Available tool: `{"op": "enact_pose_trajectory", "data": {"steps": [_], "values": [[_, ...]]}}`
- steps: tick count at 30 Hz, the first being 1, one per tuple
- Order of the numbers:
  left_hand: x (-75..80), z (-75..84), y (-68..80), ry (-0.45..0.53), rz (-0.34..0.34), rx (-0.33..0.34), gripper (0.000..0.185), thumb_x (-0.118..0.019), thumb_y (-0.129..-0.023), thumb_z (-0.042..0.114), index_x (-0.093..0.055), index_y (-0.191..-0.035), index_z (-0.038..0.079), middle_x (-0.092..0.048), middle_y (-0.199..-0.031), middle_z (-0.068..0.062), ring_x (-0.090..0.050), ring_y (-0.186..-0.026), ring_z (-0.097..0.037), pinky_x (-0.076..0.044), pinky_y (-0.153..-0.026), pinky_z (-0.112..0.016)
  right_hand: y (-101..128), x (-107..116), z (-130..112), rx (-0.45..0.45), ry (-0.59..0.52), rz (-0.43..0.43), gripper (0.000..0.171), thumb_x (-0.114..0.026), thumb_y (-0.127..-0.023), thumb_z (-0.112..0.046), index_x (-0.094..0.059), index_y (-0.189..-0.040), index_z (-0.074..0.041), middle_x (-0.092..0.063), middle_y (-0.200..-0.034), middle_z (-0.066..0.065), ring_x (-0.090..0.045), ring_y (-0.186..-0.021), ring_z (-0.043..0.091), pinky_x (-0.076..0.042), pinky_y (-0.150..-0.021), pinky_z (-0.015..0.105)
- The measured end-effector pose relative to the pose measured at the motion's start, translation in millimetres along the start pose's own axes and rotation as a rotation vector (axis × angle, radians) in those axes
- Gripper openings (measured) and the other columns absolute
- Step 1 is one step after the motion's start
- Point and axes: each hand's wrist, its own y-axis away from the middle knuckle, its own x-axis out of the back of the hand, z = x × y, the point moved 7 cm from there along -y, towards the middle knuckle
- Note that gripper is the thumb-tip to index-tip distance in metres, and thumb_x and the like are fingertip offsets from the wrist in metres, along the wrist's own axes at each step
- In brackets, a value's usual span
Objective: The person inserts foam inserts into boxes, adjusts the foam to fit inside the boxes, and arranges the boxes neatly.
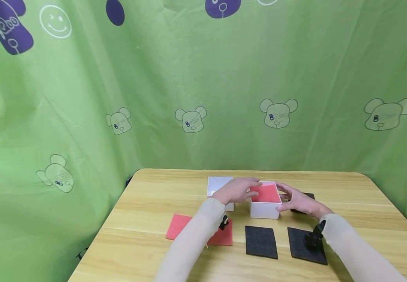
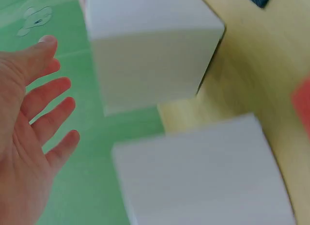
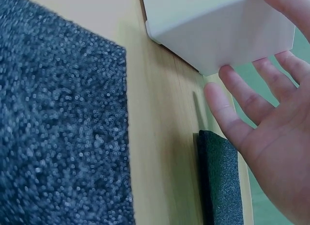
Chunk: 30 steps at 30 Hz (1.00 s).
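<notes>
— What's nearest the person?

— Below the wrists, two black foam pads (image 1: pixel 261 241) and a red foam sheet (image 1: pixel 178 226) lie flat on the wooden surface (image 1: pixel 147 219).

— And the hands?

— The left hand (image 1: pixel 237 190) hangs spread over the near-left rim of the white box (image 1: pixel 264 209), holding nothing. The right hand (image 1: pixel 297 201), fingers (image 3: pixel 227 111) spread, sits at the box's right wall.

— Inside it?

— A red lining (image 1: pixel 265 193). Beyond the left hand sits a second white box (image 1: pixel 218 185).
</notes>
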Motion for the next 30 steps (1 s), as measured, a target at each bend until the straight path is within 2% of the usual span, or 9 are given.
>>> {"op": "enact_pose_trajectory", "data": {"steps": [7,17,20,24,27,30], "values": [[22.3,-28.6,50.5,0.011,0.055,0.009,0.056,-0.05,-0.098,0.039,-0.037,-0.146,0.014,-0.034,-0.15,0.0,-0.029,-0.137,-0.012,-0.021,-0.11,-0.023,1.6,0.7,-1.8,0.006,0.003,0.006,0.099,-0.076,-0.08,-0.013,-0.007,-0.15,0.0,-0.009,-0.152,0.029,-0.023,-0.131,0.053,-0.035,-0.1,0.057],[33.9,-88.0,142.7,0.166,0.146,0.164,0.074,-0.062,-0.089,0.042,-0.032,-0.148,0.008,-0.03,-0.151,-0.006,-0.027,-0.138,-0.022,-0.022,-0.112,-0.038,0.5,1.1,-0.5,0.02,0.018,-0.001,0.098,-0.075,-0.081,-0.011,-0.007,-0.15,0.0,-0.009,-0.152,0.029,-0.023,-0.131,0.052,-0.036,-0.099,0.055],[30.4,-103.2,169.5,0.189,0.167,0.198,0.08,-0.065,-0.087,0.044,-0.031,-0.147,0.006,-0.029,-0.152,-0.009,-0.026,-0.138,-0.024,-0.022,-0.112,-0.04,0.3,1.5,0.0,0.017,0.025,-0.003,0.099,-0.075,-0.081,-0.012,-0.006,-0.15,0.0,-0.009,-0.152,0.029,-0.023,-0.131,0.053,-0.036,-0.099,0.055],[19.2,-119.6,198.7,0.244,0.151,0.262,0.089,-0.072,-0.081,0.043,-0.027,-0.148,0.005,-0.026,-0.153,-0.01,-0.022,-0.139,-0.025,-0.021,-0.112,-0.04,-0.2,1.7,0.5,0.015,0.02,-0.007,0.099,-0.075,-0.081,-0.011,-0.005,-0.15,0.001,-0.008,-0.152,0.03,-0.023,-0.131,0.053,-0.039,-0.098,0.052],[7.5,-127.2,215.0,0.269,0.119,0.299,0.095,-0.078,-0.076,0.039,-0.026,-0.149,0.004,-0.025,-0.153,-0.01,-0.022,-0.139,-0.026,-0.02,-0.112,-0.042,-1.4,1.5,0.8,0.019,0.009,-0.01,0.098,-0.075,-0.081,-0.011,-0.005,-0.15,0.001,-0.008,-0.152,0.029,-0.023,-0.131,0.053,-0.044,-0.096,0.041],[-9.1,-130.7,226.3,0.257,0.071,0.303,0.1,-0.082,-0.072,0.038,-0.028,-0.147,0.001,-0.026,-0.152,-0.014,-0.022,-0.139,-0.03,-0.021,-0.112,-0.046,-2.2,0.3,2.0,0.025,-0.004,-0.012,0.098,-0.074,-0.081,-0.009,-0.005,-0.15,0.001,-0.008,-0.152,0.029,-0.024,-0.131,0.053,-0.044,-0.092,0.028]]}}
